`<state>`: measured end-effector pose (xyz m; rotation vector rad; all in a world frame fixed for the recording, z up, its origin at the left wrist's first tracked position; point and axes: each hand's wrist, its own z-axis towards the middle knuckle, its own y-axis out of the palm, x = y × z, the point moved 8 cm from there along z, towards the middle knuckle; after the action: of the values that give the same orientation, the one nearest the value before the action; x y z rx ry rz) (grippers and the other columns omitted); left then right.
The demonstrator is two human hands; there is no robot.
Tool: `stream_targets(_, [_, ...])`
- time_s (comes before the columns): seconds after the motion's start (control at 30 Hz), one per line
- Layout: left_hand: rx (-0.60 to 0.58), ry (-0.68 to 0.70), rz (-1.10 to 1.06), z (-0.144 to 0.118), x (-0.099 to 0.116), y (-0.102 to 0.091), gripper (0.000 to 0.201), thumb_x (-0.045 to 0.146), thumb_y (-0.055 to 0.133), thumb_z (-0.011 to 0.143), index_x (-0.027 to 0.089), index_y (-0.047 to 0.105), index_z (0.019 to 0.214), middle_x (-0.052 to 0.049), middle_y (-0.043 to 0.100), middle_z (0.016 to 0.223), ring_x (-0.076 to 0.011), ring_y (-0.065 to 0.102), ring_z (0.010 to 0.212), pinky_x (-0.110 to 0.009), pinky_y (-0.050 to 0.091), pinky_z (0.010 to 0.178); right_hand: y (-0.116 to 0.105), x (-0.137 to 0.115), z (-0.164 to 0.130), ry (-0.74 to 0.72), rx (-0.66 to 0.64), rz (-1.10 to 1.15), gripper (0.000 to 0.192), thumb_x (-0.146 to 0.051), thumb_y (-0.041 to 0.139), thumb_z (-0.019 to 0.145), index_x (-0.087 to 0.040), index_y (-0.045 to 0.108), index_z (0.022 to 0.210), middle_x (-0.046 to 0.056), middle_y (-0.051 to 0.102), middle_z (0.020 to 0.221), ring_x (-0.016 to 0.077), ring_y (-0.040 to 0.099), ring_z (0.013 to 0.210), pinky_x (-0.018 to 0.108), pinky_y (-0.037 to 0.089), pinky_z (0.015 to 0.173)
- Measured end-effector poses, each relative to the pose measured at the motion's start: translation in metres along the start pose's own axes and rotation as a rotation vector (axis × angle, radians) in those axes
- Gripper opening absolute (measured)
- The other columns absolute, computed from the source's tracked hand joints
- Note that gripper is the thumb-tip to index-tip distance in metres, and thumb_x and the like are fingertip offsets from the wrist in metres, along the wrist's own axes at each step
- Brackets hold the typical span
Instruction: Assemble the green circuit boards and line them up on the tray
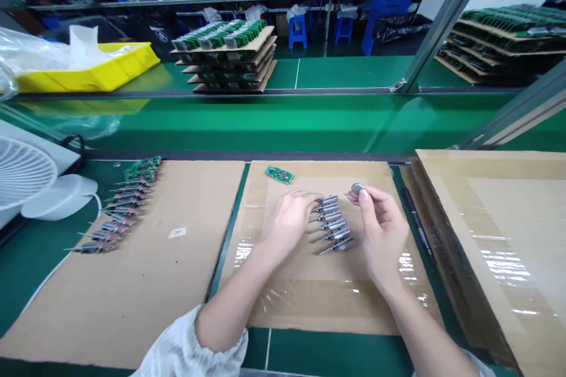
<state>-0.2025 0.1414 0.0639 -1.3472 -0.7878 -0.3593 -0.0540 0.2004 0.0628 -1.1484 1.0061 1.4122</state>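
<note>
My right hand (pixel 384 227) pinches a round silver disc (pixel 357 188), like a coin cell, between thumb and fingers. My left hand (pixel 292 218) reaches across the cardboard sheet (pixel 305 306), its fingers closed at the left end of the topmost part in a short row. That row holds several slim metal cylinders (pixel 333 225) with thin shafts pointing left, lying side by side. The left fingertips are partly hidden, turned away from me. Above the left hand, a small green circuit board (pixel 279 175) lies alone on the same sheet.
Another cardboard sheet (pixel 177 294) at left bears a row of boards with metal parts (pixel 117 218). A white fan (pixel 26 174) stands at far left. Stacked cardboard (pixel 522 235) lies at right, beside a dark pen (pixel 415 218). Board stacks (pixel 227 59) and a yellow bin (pixel 92 73) occupy the shelf.
</note>
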Motion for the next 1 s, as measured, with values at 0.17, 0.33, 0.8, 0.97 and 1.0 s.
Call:
stream_targets(0.17, [0.119,0.074,0.281,0.004,-0.019,-0.03,0.043,0.001,0.035,0.086,0.015,0.061,0.116,-0.009,0.063,0.12,-0.0232,0.052,0.113,-0.04,0.04,0.097,0.0,-0.001,0.0,-0.004,-0.005,0.0,0.018,-0.03,0.059,0.085,-0.017,0.064,0.096,0.006,0.072,0.089,0.0189,0.07,0.084,0.037,0.053,0.082])
stream_targets(0.33, [0.107,0.039,0.233,0.028,-0.065,-0.056,0.043,0.001,0.048,0.08,0.021,0.062,0.114,-0.007,0.05,0.137,-0.0295,0.028,0.135,-0.054,0.021,0.108,0.001,-0.001,0.0,-0.03,-0.021,-0.001,0.019,-0.03,0.058,0.085,-0.017,0.065,0.097,0.006,0.072,0.09,0.019,0.07,0.084,0.036,0.054,0.081])
stream_targets(0.8, [-0.013,-0.323,-1.345,-0.03,-0.012,-0.004,0.041,0.02,0.066,0.08,0.01,0.057,0.118,-0.005,0.066,0.079,-0.0155,0.065,0.075,-0.026,0.054,0.072,0.017,-0.001,-0.01,-0.029,-0.213,-0.086,0.016,-0.029,0.059,0.085,-0.022,0.066,0.097,0.003,0.071,0.084,0.0151,0.066,0.071,0.029,0.055,0.065])
stream_targets(0.97, [-0.098,-0.387,-1.594,-0.036,-0.008,0.014,0.068,0.012,0.069,0.077,0.021,0.039,0.137,0.0,0.064,0.071,-0.0072,0.06,0.057,-0.013,0.05,0.052,0.024,-0.015,-0.016,-0.138,-0.277,-0.179,0.012,-0.026,0.059,0.085,-0.021,0.067,0.093,0.004,0.073,0.088,0.0168,0.068,0.078,0.03,0.056,0.071])
stream_targets(1.0, [-0.113,-0.395,-1.642,-0.037,-0.006,0.017,0.073,0.011,0.068,0.077,0.025,0.034,0.14,0.001,0.064,0.071,-0.0064,0.06,0.057,-0.012,0.049,0.052,0.025,-0.018,-0.018,-0.156,-0.284,-0.196,0.012,-0.025,0.059,0.085,-0.021,0.067,0.092,0.004,0.073,0.087,0.0167,0.068,0.078,0.03,0.056,0.071])
